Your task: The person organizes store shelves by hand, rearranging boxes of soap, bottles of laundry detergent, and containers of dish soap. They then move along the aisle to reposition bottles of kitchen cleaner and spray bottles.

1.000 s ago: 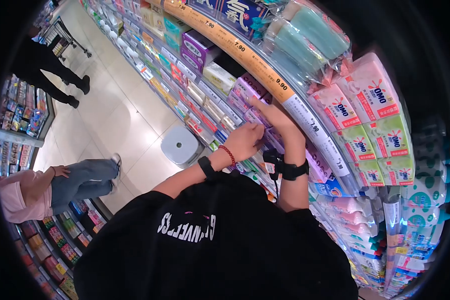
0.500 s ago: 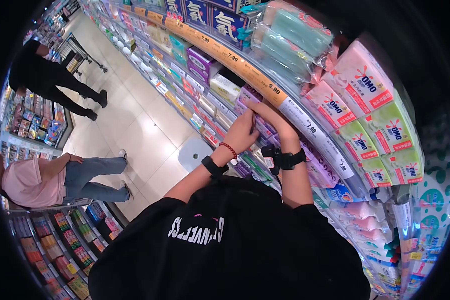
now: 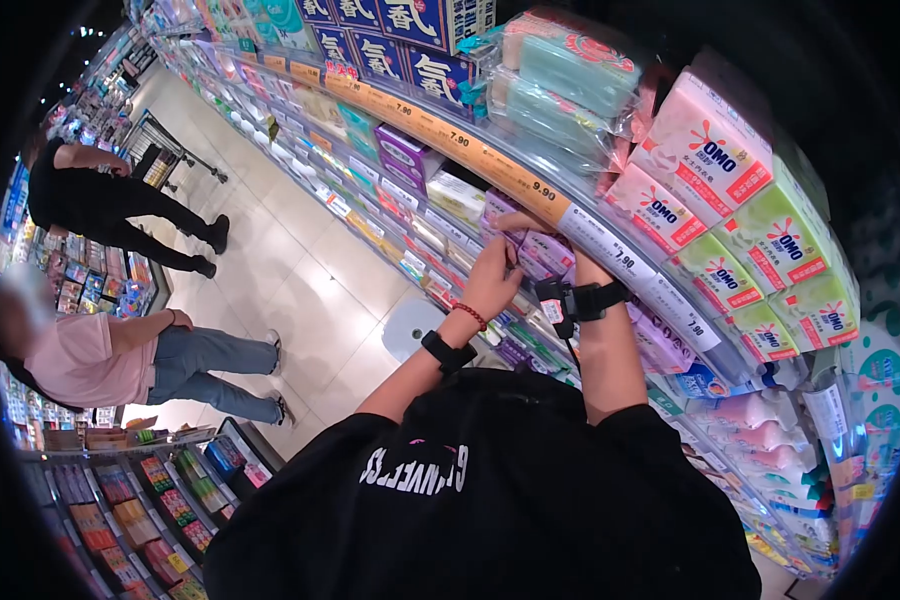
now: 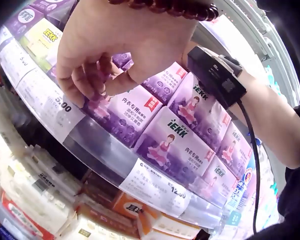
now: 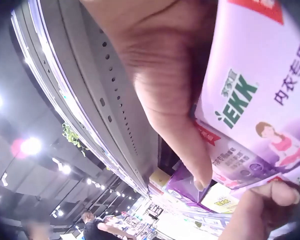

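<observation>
Purple IEKK boxes point(image 3: 545, 256) point(image 4: 176, 145) point(image 5: 255, 90) stand in stacked rows on a shelf. My left hand point(image 3: 490, 282) point(image 4: 125, 40), wearing a red bead bracelet, is at the boxes left of my right wrist. Its fingers are loosely bent in front of a box; in the right wrist view its fingertips point(image 5: 282, 194) are by a lower box edge. My right hand point(image 3: 518, 222) point(image 5: 165, 95) reaches in under the upper shelf edge, thumb extended beside a box. Its other fingers are hidden, so its hold cannot be told.
Above runs the upper shelf's price rail point(image 3: 460, 140), with OMO packs point(image 3: 705, 150) at the right. A purple carton point(image 3: 405, 158) sits farther along. A grey-white stool point(image 3: 412, 330) stands in the aisle; two people stand beyond, one near a cart point(image 3: 160, 150).
The head view has shifted, bringing more of the aisle people into sight. My hands remain at the purple boxes; my left hand has drawn slightly away from my right fingertips.
</observation>
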Tool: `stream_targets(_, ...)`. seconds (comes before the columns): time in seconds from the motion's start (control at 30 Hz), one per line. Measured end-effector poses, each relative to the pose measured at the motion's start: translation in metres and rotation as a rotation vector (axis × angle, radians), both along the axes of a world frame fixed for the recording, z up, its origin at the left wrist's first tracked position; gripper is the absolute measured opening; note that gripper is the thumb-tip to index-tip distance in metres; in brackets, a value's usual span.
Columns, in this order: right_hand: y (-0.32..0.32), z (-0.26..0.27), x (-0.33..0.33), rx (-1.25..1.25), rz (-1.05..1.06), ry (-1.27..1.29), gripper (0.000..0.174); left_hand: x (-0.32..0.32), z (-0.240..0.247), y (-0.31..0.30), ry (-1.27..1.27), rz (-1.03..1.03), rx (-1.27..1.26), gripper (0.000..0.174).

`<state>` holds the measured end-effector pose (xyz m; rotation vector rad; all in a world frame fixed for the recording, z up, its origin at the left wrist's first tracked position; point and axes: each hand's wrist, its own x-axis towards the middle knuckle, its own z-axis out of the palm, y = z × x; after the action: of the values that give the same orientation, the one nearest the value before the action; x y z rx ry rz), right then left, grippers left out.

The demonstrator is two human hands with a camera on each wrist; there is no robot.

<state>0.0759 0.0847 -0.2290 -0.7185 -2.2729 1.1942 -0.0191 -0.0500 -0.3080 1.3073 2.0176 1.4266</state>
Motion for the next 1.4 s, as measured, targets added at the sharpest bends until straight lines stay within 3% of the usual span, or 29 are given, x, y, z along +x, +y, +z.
stream_targets(0.33,-0.002,-0.01,-0.005,0.109,0.015,-0.018,0.054,-0.01,0.004,-0.006,-0.021,-0.088,-0.037,0.019)
stream_targets(0.43,-0.001,-0.012,-0.012,0.16,0.034,-0.026,0.056,-0.029,0.008,-0.009,0.135,-0.191,0.029,0.019)
stream_targets(0.53,0.002,-0.012,-0.021,0.21,0.053,-0.034,0.058,-0.057,0.034,-0.011,0.187,-0.033,-0.004,0.016)
stream_targets(0.63,0.005,-0.013,-0.026,0.247,0.058,-0.054,0.06,-0.089,0.051,0.005,0.602,0.104,0.192,0.023)
stream_targets(0.73,0.008,-0.017,-0.029,0.276,0.065,-0.079,0.061,-0.125,0.029,0.024,0.698,-0.144,-0.009,0.031)
stream_targets(0.77,0.008,-0.019,-0.03,0.28,0.067,-0.093,0.062,-0.134,0.013,0.033,0.689,-0.187,-0.074,0.04)
stream_targets(0.87,0.01,-0.022,-0.031,0.201,0.076,-0.238,0.07,-0.126,0.017,0.03,0.822,-0.261,-0.28,0.044)
stream_targets(0.97,0.006,-0.02,-0.024,0.25,0.045,-0.116,0.067,-0.125,0.015,0.03,0.824,-0.253,-0.226,0.046)
stream_targets(1.4,-0.003,-0.009,-0.021,0.185,0.031,-0.098,0.066,-0.116,0.005,0.035,0.685,-0.157,-0.086,0.036)
